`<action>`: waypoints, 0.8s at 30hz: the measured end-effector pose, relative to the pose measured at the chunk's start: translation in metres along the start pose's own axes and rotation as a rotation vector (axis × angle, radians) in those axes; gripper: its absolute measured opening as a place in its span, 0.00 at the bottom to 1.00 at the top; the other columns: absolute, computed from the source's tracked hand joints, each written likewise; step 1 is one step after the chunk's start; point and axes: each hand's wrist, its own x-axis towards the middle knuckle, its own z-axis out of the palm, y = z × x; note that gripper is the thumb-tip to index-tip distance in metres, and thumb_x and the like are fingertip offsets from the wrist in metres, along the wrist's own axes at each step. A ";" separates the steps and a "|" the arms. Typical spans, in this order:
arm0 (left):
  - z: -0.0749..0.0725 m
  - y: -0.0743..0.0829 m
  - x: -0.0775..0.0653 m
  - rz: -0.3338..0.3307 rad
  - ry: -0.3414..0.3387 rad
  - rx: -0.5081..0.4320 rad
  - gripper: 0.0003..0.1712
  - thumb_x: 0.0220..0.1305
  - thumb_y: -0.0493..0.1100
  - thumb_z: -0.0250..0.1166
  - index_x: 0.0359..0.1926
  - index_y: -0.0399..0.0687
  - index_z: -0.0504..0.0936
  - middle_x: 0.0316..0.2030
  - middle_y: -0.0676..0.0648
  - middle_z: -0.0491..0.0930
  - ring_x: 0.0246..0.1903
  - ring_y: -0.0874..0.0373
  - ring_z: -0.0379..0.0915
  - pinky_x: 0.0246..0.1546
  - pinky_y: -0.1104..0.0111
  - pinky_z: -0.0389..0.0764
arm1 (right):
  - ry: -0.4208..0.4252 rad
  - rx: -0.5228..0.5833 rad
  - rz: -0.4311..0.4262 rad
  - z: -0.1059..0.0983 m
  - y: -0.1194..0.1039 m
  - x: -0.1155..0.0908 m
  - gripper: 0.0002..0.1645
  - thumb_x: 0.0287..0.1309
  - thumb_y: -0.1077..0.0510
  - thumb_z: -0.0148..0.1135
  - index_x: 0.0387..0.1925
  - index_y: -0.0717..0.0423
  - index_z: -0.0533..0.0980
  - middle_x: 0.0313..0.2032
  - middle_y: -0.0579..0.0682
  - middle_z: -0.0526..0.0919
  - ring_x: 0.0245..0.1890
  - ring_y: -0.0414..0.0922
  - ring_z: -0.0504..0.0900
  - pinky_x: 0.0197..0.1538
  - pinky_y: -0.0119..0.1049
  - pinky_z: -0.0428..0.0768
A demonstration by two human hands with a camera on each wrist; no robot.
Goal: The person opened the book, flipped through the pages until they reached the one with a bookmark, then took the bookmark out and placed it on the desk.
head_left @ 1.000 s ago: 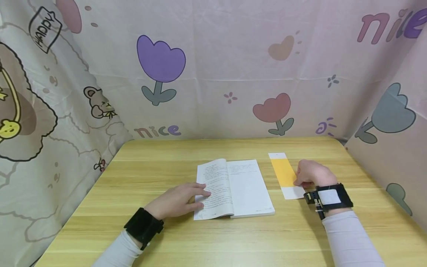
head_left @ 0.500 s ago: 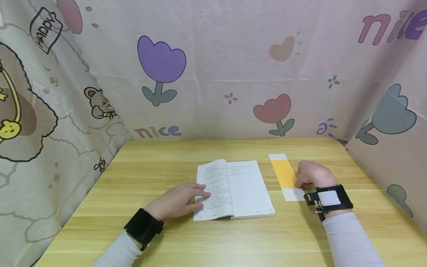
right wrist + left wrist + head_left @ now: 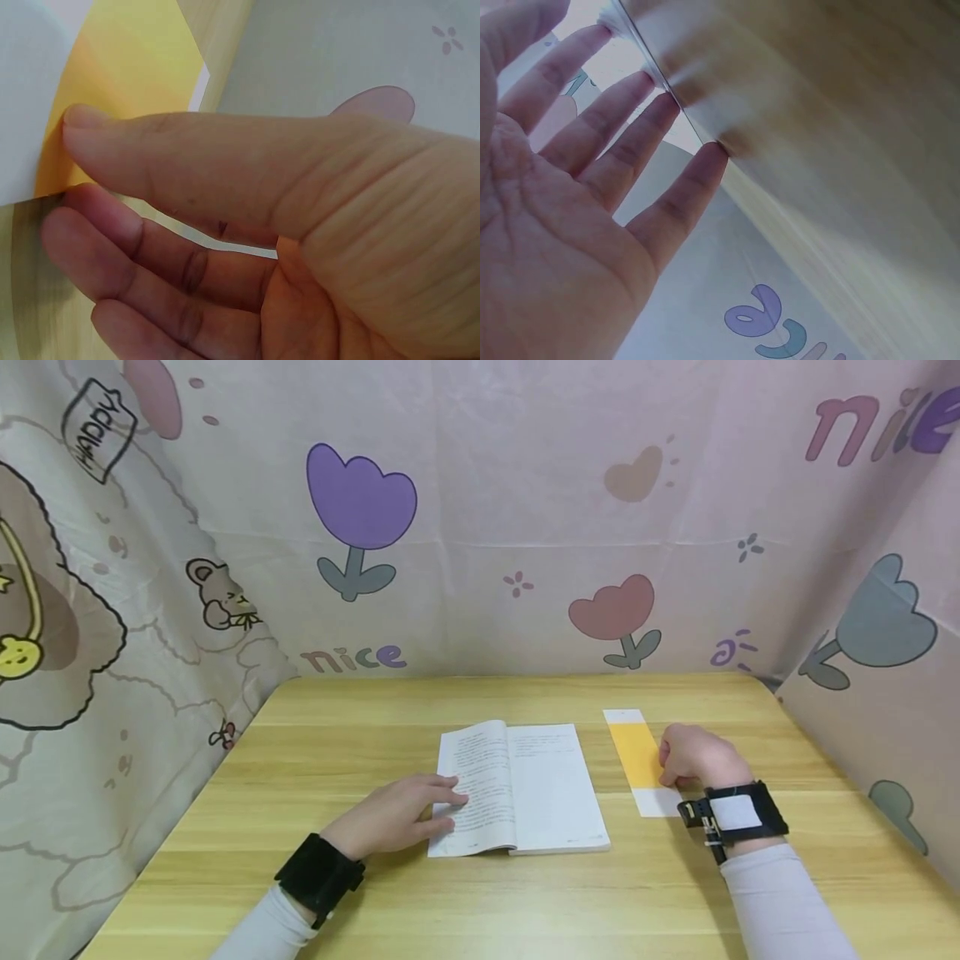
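Note:
An open book (image 3: 557, 797) lies on the wooden table, its left page slightly raised and curved near the spine. My left hand (image 3: 393, 814) rests on the outer part of that page with its fingers spread. In the left wrist view, the fingertips (image 3: 714, 154) reach the edge of the book. To the right lies a yellow paper strip (image 3: 636, 753) with white ends. My right hand (image 3: 701, 755) pinches its right edge: in the right wrist view the thumb (image 3: 150, 146) is on the yellow face, with the index fingertip at the edge below.
The wooden table (image 3: 480, 914) reaches back to a printed cloth (image 3: 480, 485) with flowers and lettering. Similar cloth hangs along both sides. Each wrist wears a black strap (image 3: 318, 878).

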 end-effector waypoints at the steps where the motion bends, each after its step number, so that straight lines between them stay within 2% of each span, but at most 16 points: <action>1: 0.000 0.000 0.000 0.000 0.003 -0.001 0.23 0.66 0.55 0.60 0.60 0.56 0.79 0.63 0.48 0.71 0.61 0.51 0.65 0.58 0.53 0.68 | 0.002 -0.004 -0.002 0.000 0.000 0.000 0.12 0.45 0.65 0.72 0.30 0.59 0.75 0.24 0.52 0.77 0.24 0.47 0.75 0.29 0.36 0.70; 7: 0.003 -0.002 -0.002 0.017 0.012 0.001 0.23 0.67 0.55 0.60 0.60 0.56 0.80 0.62 0.48 0.71 0.60 0.51 0.66 0.58 0.54 0.69 | 0.011 -0.035 -0.042 0.003 0.000 0.000 0.12 0.43 0.64 0.73 0.28 0.58 0.75 0.24 0.50 0.76 0.23 0.46 0.74 0.28 0.36 0.70; 11: 0.003 -0.002 -0.003 0.020 0.014 -0.005 0.23 0.67 0.55 0.60 0.60 0.56 0.80 0.62 0.48 0.71 0.60 0.51 0.66 0.58 0.54 0.69 | 0.008 -0.039 -0.040 0.004 0.000 -0.001 0.13 0.43 0.64 0.73 0.28 0.58 0.75 0.23 0.50 0.75 0.23 0.46 0.74 0.28 0.36 0.70; 19: 0.001 -0.002 -0.004 0.016 0.021 -0.019 0.23 0.67 0.54 0.60 0.60 0.56 0.79 0.62 0.48 0.71 0.61 0.52 0.65 0.58 0.54 0.68 | -0.015 -0.007 -0.003 0.003 -0.004 0.000 0.12 0.47 0.62 0.72 0.30 0.59 0.76 0.24 0.51 0.77 0.25 0.47 0.74 0.30 0.36 0.70; 24: -0.001 -0.001 -0.005 0.024 0.015 -0.052 0.24 0.67 0.54 0.60 0.61 0.55 0.78 0.64 0.48 0.69 0.62 0.52 0.63 0.60 0.55 0.66 | -0.019 -0.001 -0.039 0.001 -0.006 -0.002 0.12 0.52 0.55 0.70 0.27 0.58 0.76 0.22 0.51 0.77 0.23 0.46 0.74 0.28 0.35 0.69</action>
